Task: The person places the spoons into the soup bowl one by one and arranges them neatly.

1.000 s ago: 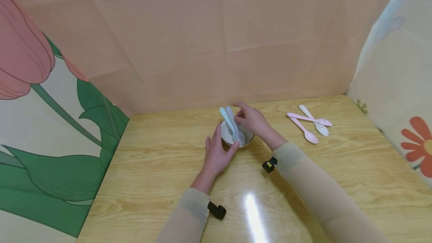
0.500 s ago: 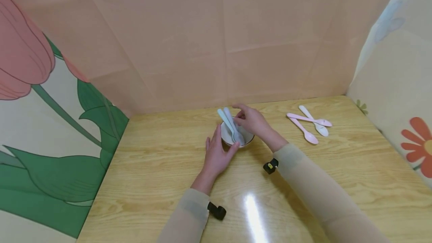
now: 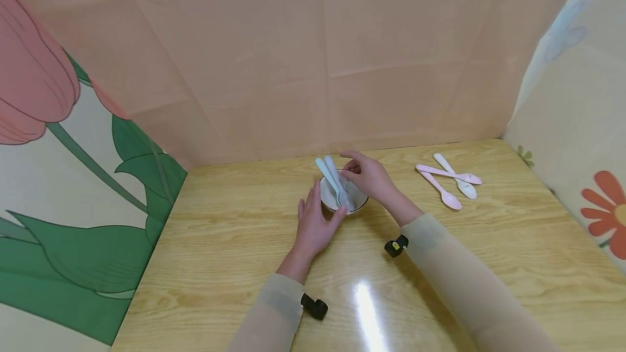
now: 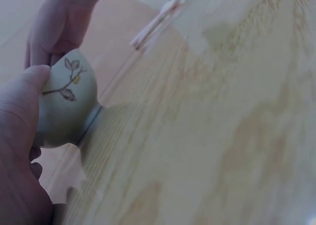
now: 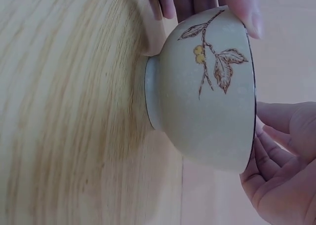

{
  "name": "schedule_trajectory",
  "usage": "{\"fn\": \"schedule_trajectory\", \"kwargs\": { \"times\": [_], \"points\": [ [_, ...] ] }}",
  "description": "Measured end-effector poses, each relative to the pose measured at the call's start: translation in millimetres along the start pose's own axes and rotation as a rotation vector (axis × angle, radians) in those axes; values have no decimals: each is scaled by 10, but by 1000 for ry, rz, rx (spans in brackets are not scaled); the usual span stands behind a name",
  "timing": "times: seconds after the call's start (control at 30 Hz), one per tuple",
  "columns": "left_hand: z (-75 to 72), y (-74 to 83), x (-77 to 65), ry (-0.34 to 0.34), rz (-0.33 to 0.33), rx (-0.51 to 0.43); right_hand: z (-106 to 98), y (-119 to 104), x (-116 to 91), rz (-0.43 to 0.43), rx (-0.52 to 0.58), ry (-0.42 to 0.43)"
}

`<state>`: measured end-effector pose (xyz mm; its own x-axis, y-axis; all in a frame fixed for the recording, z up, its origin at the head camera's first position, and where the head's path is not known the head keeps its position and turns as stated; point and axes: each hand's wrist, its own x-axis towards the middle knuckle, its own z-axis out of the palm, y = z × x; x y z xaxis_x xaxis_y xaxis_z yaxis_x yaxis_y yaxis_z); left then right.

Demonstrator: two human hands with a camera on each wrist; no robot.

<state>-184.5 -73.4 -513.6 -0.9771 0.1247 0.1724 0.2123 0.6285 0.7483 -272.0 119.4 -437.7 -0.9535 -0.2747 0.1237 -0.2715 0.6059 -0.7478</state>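
A cream bowl [image 5: 197, 121] with a dark rim and a painted leafy branch stands upright on the wooden table. Two spoons lean in it, handles up past the far rim: a pale aqua spoon [image 3: 326, 171] and a pale lavender spoon [image 3: 330, 164]. My left hand [image 3: 315, 227] grips the bowl's near left side, its thumb at the rim in the left wrist view. Over the far right rim is my right hand [image 3: 369, 178], fingers loosely bent beside the lavender handle. The right wrist view shows these fingers [image 5: 269, 161] right at the rim, with no spoon visible between them.
To the right on the table [image 3: 235, 232] lie two pink spoons [image 3: 450, 200] and a white spoon [image 3: 464, 189], crossing one another. A pinkish backdrop [image 3: 254, 69] rises at the table's far edge, close behind the bowl.
Both spoon handles have tipped slightly left in the bowl. My right hand has since shifted a little to the right while the spoons stay put. The left hand and bowl have not moved.
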Motion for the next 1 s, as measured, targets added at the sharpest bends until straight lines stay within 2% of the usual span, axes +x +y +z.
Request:
{"fn": "schedule_trajectory", "kwargs": {
  "times": [0.23, 0.6, 0.83, 1.0],
  "points": [
    [-5, 1, 12, 17, -5, -12, -82, 30, -75, -23, 3, 32],
    [-20, 39, 2, 46, 9, -27, -281, 202, -202, -1, -27, 55],
    [1, 24, 3, 71, 43, -34, -502, 368, -308, 26, -66, 61],
    [-1, 40, 0, 43, 8, -23, -700, 509, -400, 51, -104, 65]
  ]
}}
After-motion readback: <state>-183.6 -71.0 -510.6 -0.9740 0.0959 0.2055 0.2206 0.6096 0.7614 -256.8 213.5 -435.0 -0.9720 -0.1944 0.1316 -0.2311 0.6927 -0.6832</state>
